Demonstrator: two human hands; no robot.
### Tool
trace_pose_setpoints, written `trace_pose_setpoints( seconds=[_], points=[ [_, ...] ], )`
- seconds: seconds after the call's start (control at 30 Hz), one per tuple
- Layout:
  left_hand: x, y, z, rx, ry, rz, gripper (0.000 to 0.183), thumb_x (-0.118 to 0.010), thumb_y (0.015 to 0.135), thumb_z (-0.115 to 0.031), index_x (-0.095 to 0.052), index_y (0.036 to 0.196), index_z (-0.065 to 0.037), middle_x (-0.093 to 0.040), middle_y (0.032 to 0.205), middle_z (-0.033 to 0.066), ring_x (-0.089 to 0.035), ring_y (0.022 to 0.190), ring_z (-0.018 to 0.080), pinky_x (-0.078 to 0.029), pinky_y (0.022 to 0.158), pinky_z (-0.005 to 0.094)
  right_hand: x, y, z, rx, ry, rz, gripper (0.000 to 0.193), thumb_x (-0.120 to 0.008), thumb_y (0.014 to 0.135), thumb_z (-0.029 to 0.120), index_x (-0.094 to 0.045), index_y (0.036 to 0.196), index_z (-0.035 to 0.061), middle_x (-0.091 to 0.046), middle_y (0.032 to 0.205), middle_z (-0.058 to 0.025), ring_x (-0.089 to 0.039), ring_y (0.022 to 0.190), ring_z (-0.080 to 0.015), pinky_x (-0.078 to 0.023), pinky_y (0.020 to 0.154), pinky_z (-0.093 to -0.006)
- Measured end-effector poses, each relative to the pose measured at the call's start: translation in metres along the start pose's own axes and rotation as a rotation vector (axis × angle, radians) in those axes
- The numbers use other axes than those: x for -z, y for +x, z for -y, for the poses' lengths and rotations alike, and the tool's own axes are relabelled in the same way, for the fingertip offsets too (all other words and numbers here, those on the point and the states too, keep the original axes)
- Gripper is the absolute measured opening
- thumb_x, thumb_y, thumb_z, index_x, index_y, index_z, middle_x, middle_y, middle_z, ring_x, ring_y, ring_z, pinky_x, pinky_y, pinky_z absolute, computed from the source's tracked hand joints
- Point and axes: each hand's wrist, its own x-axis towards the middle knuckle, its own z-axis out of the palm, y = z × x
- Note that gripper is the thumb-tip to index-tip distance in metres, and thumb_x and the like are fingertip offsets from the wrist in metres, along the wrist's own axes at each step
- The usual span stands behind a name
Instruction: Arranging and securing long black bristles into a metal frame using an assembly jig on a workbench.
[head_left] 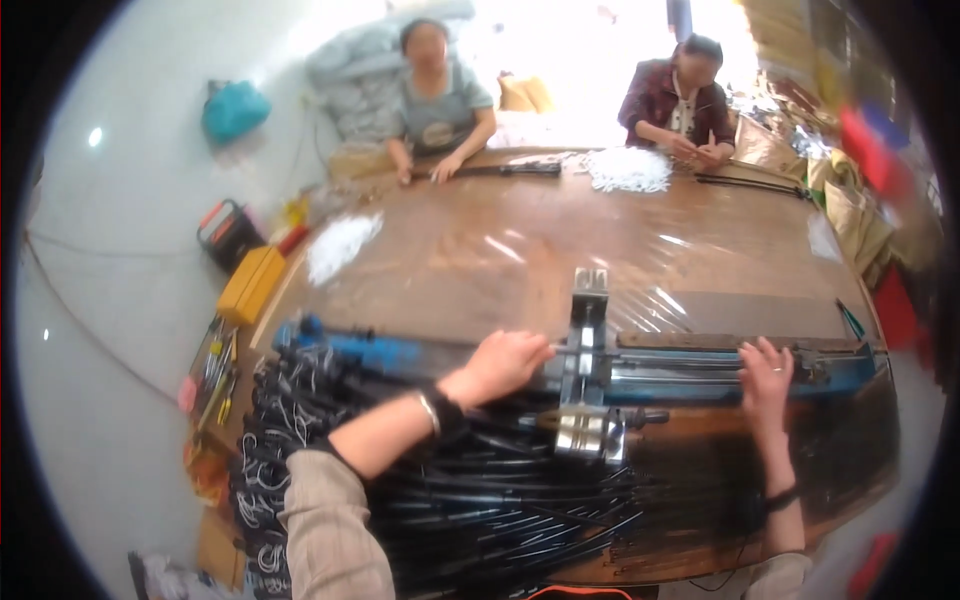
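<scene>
Left hand (502, 360) by the clamp (583, 378), fingers curled in toward the thumb, fingertips at the clamp's left side; cannot tell whether anything is pinched between them. Clamp, metal, stands just right of this hand, set across the blue rail (690, 388), its far end reaching past the fingertips and its near end closer to the body. Right hand (766, 378) at the rail's right stretch, well apart from the left: fingers raised, bent and loosely parted, a ring on one, nothing seen gripped; contact with the rail unclear. Thin bars run along the rail between the two hands. Below and left of the left hand, a broad heap of black rods (480, 500), pale cords (265, 470) tangled at their left ends. Right of the right hand, near the rail's end, a green-handled tool (851, 320) on the table (480, 245). Beyond the left hand, to the left, a white pile (343, 247); a second white heap (630, 171) lies farther off, at the table's far side. Two co-workers sit there: one (437, 105) with hands on a dark bundle, the other (683, 95) with hands together. Well left of the left hand, a yellow box (252, 285).
</scene>
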Motion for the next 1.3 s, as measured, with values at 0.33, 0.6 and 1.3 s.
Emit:
trace_pose_setpoints(
  seconds=[0.33, 0.6, 1.3],
  points=[
    [0.001, 0.014, -0.018, 0.100, 0.071, 0.053, 0.021, -0.056, 0.094, -0.026, -0.059, 0.085, -0.007, -0.064, 0.075, 0.0179, -0.062, 0.075, 0.0409, -0.048, 0.063, 0.0504, 0.027, -0.012, 0.102, 0.019, 0.338, 0.114, 0.027, -0.072, 0.082, 0.014, -0.066, 0.106, 0.0064, -0.070, 0.096, -0.0032, -0.062, 0.094, -0.0227, -0.035, 0.082, -0.0384],
    [0.002, 0.006, -0.023, 0.113, 0.050, 0.060, 0.019, -0.057, 0.093, -0.025, -0.059, 0.085, -0.007, -0.064, 0.076, 0.0184, -0.062, 0.075, 0.0415, -0.048, 0.063, 0.0506, 0.004, -0.012, 0.116, -0.063, 0.620, 0.225, 0.025, -0.071, 0.080, 0.006, -0.064, 0.104, 0.0039, -0.063, 0.087, -0.0095, -0.059, 0.086, -0.0288, -0.040, 0.077, -0.0397],
    [-0.009, 0.021, -0.018, -0.190, 0.173, -0.055, 0.011, -0.058, 0.091, -0.013, -0.055, 0.083, -0.005, -0.061, 0.077, 0.0165, -0.062, 0.075, 0.0388, -0.048, 0.063, 0.0469, -0.012, -0.045, 0.102, -0.241, 0.825, 0.441, 0.023, -0.070, 0.083, 0.012, -0.065, 0.104, 0.0051, -0.063, 0.090, -0.0146, -0.061, 0.090, -0.0360, -0.049, 0.074, -0.0413]
  ],
)
